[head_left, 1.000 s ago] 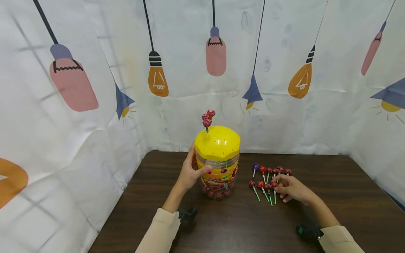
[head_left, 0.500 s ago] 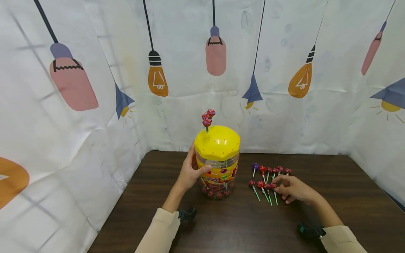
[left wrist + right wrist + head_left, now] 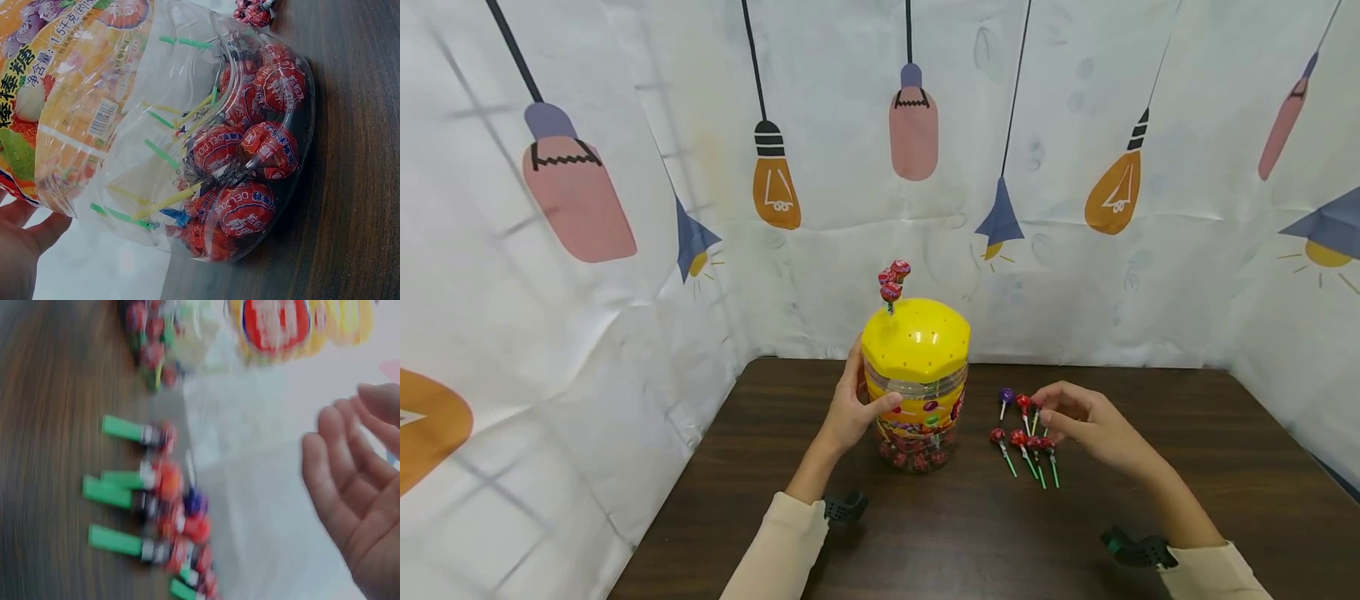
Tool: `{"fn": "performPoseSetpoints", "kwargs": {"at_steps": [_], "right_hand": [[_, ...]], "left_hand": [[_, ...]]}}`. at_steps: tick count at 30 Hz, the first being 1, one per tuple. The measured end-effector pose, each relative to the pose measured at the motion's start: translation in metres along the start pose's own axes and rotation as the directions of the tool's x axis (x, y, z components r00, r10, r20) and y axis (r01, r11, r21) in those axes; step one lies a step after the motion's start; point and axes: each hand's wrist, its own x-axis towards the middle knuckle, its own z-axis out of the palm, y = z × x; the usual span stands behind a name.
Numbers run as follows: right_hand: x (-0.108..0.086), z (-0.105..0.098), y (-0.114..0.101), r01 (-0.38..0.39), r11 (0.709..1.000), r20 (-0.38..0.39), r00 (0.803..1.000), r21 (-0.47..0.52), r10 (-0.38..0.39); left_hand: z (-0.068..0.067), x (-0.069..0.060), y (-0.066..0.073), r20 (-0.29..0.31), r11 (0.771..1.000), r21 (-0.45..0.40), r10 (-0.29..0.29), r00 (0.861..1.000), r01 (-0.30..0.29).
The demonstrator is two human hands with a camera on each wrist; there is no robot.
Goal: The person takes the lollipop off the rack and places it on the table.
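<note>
In the head view my left hand (image 3: 852,412) grips the left side of a clear candy jar (image 3: 917,421) with a yellow domed lid (image 3: 925,342). Several red-wrapped lollipops (image 3: 891,290) stand upright in the lid's top. Through the jar's wall, the left wrist view shows red lollipops (image 3: 240,209) inside with green and yellow sticks. My right hand (image 3: 1088,421) hovers over the far row of loose lollipops, hiding some of them. Its fingers look loosely curved, thumb apart, with nothing seen between them in the blurred right wrist view.
Loose lollipops lie in two rows right of the jar; a purple one (image 3: 1006,395) ends the far row, and a near row (image 3: 1018,439) has green sticks. The dark wooden table (image 3: 970,542) meets a white lamp-patterned curtain (image 3: 850,275) behind.
My right hand has left the near row's rightmost lollipop and moved away from me over the far row. That near lollipop's stick has shifted slightly rightward. The left hand and jar stay put.
</note>
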Motion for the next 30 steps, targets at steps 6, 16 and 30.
{"fn": "performPoseSetpoints", "kwargs": {"at_steps": [6, 16, 30], "right_hand": [[0.017, 0.025, -0.030, 0.134, 0.991, -0.149, 0.980, -0.005, -0.133], [0.076, 0.038, -0.097, 0.253, 0.967, -0.281, 0.931, 0.030, -0.235], [0.152, 0.048, -0.141, 0.277, 0.947, -0.248, 0.941, 0.165, -0.232]], "left_hand": [[0.001, 0.000, -0.002, 0.010, 1.000, -0.023, 0.018, 1.000, -0.018], [0.000, 0.000, -0.002, 0.019, 0.999, -0.032, 0.034, 0.999, -0.033], [0.003, 0.000, -0.004, 0.046, 0.995, -0.097, 0.025, 0.999, -0.021]]}}
